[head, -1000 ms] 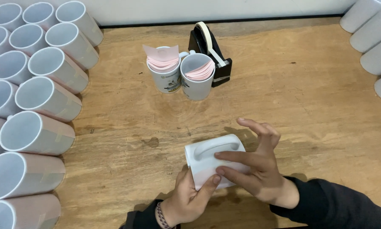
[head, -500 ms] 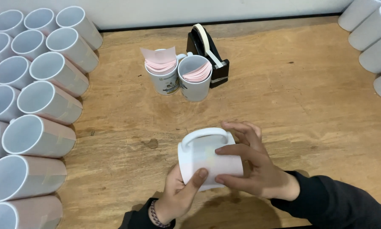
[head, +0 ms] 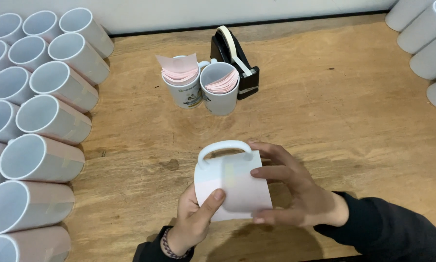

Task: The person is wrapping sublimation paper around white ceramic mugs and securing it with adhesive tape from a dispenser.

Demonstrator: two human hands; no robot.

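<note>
Low over the wooden tabletop, both hands hold a white mug wrapped in a pale sheet. Since a second ago the mug has been turned, so its handle now arches upward. The left hand clasps it from below, thumb pressing the sheet; the right hand fingers grasp its side. Beyond stand two mugs of pink slips and a black tape dispenser; rows of wrapped mugs line the left.

Three mugs, one tape dispenser
</note>
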